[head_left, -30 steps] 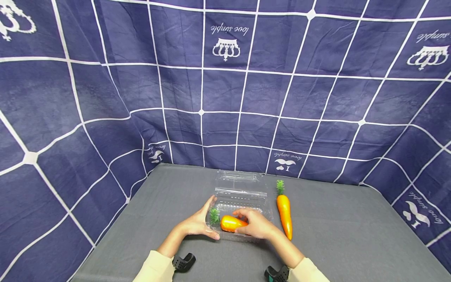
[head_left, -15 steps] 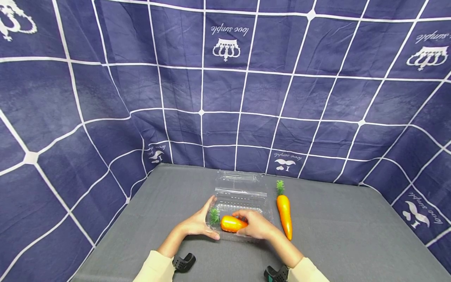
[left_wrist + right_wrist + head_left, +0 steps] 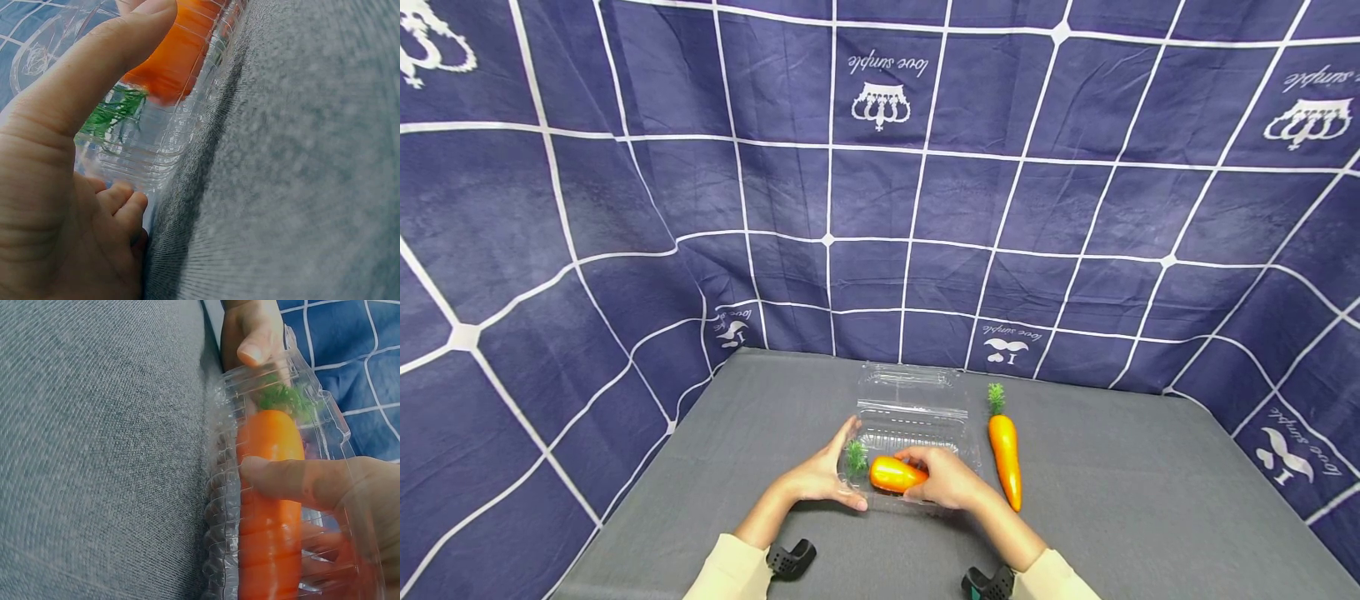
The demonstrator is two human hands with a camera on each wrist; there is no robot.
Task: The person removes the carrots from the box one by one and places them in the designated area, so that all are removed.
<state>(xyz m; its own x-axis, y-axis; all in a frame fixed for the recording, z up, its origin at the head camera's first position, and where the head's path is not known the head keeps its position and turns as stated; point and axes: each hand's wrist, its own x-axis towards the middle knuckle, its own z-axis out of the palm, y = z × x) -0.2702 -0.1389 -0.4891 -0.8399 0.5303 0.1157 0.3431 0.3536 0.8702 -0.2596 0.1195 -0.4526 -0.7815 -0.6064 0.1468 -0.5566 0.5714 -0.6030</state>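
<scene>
An orange toy carrot (image 3: 895, 475) with a green frilly top (image 3: 857, 458) lies lengthwise inside a clear plastic clamshell box (image 3: 910, 425), whose lid stands open at the back. My right hand (image 3: 946, 477) reaches into the box and holds this carrot, thumb on the near side and fingers on the far side; its narrow end is hidden under the hand. Around the left end of the box spans my left hand (image 3: 823, 475), thumb along the front wall and fingers toward the back. In the right wrist view, the right thumb (image 3: 287, 478) presses across the carrot's orange body (image 3: 272, 437).
A second toy carrot (image 3: 1006, 462) lies on the grey tabletop (image 3: 1112, 492) just right of the box, green top toward the back. Blue cloth with white lines (image 3: 955, 200) hangs behind and along both sides. Black wrist bands (image 3: 792, 558) are on both forearms.
Both hands stay nearly in place. The carrot in the right hand shifts very slightly upward in the head view, and the right fingers have drawn in closer around it.
</scene>
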